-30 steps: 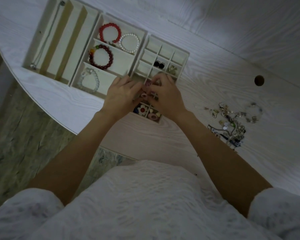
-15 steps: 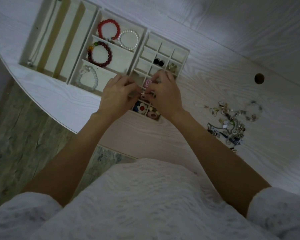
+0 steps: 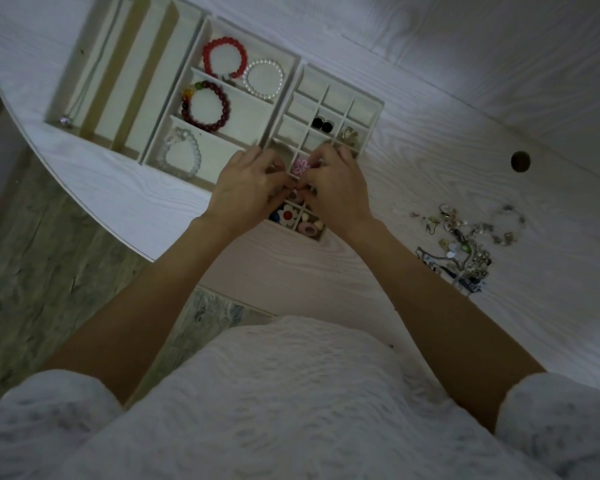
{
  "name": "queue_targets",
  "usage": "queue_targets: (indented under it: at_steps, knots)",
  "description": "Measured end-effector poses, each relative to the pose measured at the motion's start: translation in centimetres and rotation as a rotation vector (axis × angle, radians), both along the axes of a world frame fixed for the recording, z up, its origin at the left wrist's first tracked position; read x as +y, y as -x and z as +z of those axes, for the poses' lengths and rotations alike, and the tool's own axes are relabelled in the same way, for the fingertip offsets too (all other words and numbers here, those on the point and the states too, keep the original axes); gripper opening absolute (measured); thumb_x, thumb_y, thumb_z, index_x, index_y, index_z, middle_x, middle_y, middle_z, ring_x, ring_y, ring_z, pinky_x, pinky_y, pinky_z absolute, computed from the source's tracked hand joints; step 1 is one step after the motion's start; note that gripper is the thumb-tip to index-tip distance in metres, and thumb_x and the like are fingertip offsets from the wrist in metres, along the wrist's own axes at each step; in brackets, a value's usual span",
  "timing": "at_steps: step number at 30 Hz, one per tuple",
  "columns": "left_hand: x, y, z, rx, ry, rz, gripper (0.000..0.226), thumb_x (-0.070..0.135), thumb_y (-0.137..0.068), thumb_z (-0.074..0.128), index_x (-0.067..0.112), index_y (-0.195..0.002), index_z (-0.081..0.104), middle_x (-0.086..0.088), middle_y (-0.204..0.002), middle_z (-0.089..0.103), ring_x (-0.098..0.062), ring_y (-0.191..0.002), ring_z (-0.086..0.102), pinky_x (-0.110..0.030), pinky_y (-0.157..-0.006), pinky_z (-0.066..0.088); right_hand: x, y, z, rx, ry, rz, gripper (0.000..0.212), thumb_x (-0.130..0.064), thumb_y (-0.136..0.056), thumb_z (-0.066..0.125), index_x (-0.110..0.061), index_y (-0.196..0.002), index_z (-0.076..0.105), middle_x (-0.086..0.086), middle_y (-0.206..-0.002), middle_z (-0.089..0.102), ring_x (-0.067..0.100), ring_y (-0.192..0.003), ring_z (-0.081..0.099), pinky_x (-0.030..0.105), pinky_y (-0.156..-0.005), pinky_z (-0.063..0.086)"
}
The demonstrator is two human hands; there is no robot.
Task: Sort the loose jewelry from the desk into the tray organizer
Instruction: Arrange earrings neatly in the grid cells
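Over the small-cell tray organizer (image 3: 368, 102), the left hand (image 3: 246, 192) and right hand (image 3: 336, 188) stay huddled, fingertips curled together on something too small to identify; loose jewelry (image 3: 465, 240) still waits, unsorted, to the right.

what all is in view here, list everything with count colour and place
bracelets: five; bright red and white pearl in far compartment of middle tray, dark red in the next, pale clear in the nearest
necklace: one, thin silvery chain, left tray with long slots
grid tray: one, cream, right of bracelet tray; holds black studs, a pink piece, a white flower with red centre
loose jewelry pile: one tangled heap, mixed metallic, on desk at right
desk: one, white woodgrain, with round hole
left hand: over grid tray, fingertips meeting the right's
right hand: over grid tray
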State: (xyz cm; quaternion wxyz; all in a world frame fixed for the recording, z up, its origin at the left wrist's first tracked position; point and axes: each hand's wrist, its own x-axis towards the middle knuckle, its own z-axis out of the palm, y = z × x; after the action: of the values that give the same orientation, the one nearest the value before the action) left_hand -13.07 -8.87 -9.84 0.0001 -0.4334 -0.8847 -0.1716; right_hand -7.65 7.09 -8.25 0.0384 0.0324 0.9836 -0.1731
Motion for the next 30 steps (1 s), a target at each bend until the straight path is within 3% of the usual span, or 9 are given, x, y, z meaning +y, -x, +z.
queue_targets:
  at_steps: [5, 11, 16, 18, 20, 23, 26, 30]
  knots:
    - [-0.2, -0.4, -0.6, -0.031, -0.022, 0.022, 0.014, 0.025, -0.083, 0.063, 0.017, -0.087, 0.074, -0.006, -0.088, 0.062, -0.028, -0.077, 0.053, -0.031, -0.062, 0.032, -0.4, 0.6, 0.8, -0.062, -0.095, 0.02, 0.012, -0.019, -0.085, 0.061, -0.012, -0.089, 0.07, 0.006, -0.107, 0.055, 0.027, -0.103, 0.046, 0.038, -0.085, 0.042]
    - [0.2, 0.4, 0.1, 0.05, 0.001, -0.135, 0.013, 0.025, -0.086, 0.063, 0.017, -0.085, 0.074, -0.006, -0.09, 0.062, -0.027, -0.082, 0.051, -0.033, -0.066, 0.033, -0.5, 0.6, 0.8, -0.086, -0.055, -0.129, 0.034, -0.018, -0.074, 0.068, -0.01, -0.104, 0.054, 0.011, -0.114, 0.051, 0.027, -0.106, 0.045, 0.03, -0.085, 0.034]
    - [0.8, 1.6, 0.7, -0.013, 0.057, -0.191, 0.019, 0.029, -0.083, 0.058, 0.021, -0.083, 0.075, -0.007, -0.094, 0.063, -0.025, -0.085, 0.048, -0.029, -0.067, 0.025, -0.5, 1.0, 0.7, -0.167, -0.036, -0.134, 0.035, -0.026, -0.079, 0.066, -0.009, -0.107, 0.053, 0.014, -0.117, 0.048, 0.03, -0.11, 0.042, 0.032, -0.089, 0.035]
    - [0.7, 1.6, 0.4, -0.087, 0.043, -0.124, 0.01, 0.024, -0.078, 0.068, 0.019, -0.084, 0.075, -0.008, -0.097, 0.063, -0.027, -0.084, 0.051, -0.03, -0.068, 0.028, -0.2, 0.6, 0.5, -0.166, 0.048, -0.124, 0.028, -0.026, -0.08, 0.066, -0.01, -0.101, 0.059, 0.014, -0.113, 0.049, 0.029, -0.108, 0.043, 0.033, -0.086, 0.039]
    - [0.5, 1.1, -0.2, -0.172, -0.005, -0.023, 0.017, 0.022, -0.074, 0.075, 0.015, -0.09, 0.073, -0.01, -0.099, 0.062, -0.031, -0.085, 0.055, -0.033, -0.07, 0.037, 0.4, 0.0, 0.4, -0.13, 0.149, -0.149, 0.019, -0.016, -0.079, 0.067, -0.01, -0.097, 0.063, 0.013, -0.11, 0.051, 0.028, -0.106, 0.044, 0.029, -0.08, 0.039]
    - [-0.2, -0.1, -0.4, -0.267, -0.12, 0.154, 0.021, 0.025, -0.075, 0.071, 0.012, -0.092, 0.068, -0.011, -0.096, 0.06, -0.032, -0.087, 0.057, -0.037, -0.071, 0.044, 1.5, -1.1, 0.3, 0.017, 0.179, -0.191, 0.012, -0.004, -0.078, 0.064, -0.01, -0.088, 0.068, 0.012, -0.103, 0.055, 0.029, -0.099, 0.047, 0.022, -0.074, 0.031]
    - [-0.8, -1.3, -0.5, -0.292, -0.186, 0.324, 0.018, 0.025, -0.077, 0.064, 0.011, -0.087, 0.067, -0.01, -0.09, 0.06, -0.03, -0.082, 0.056, -0.037, -0.068, 0.045, 1.7, -1.4, 0.3, 0.161, 0.144, -0.127, 0.006, -0.006, -0.076, 0.068, -0.011, -0.078, 0.069, 0.011, -0.091, 0.057, 0.03, -0.087, 0.05, 0.024, -0.07, 0.034]
    - [-0.4, -2.3, -0.5, -0.309, -0.177, 0.454, 0.021, 0.031, -0.077, 0.061, 0.012, -0.084, 0.067, -0.009, -0.086, 0.06, -0.029, -0.078, 0.054, -0.03, -0.067, 0.038, 0.7, -0.1, 0.9, 0.151, 0.111, 0.035, 0.003, -0.012, -0.077, 0.07, -0.01, -0.075, 0.071, 0.01, -0.085, 0.057, 0.03, -0.084, 0.052, 0.028, -0.064, 0.037]
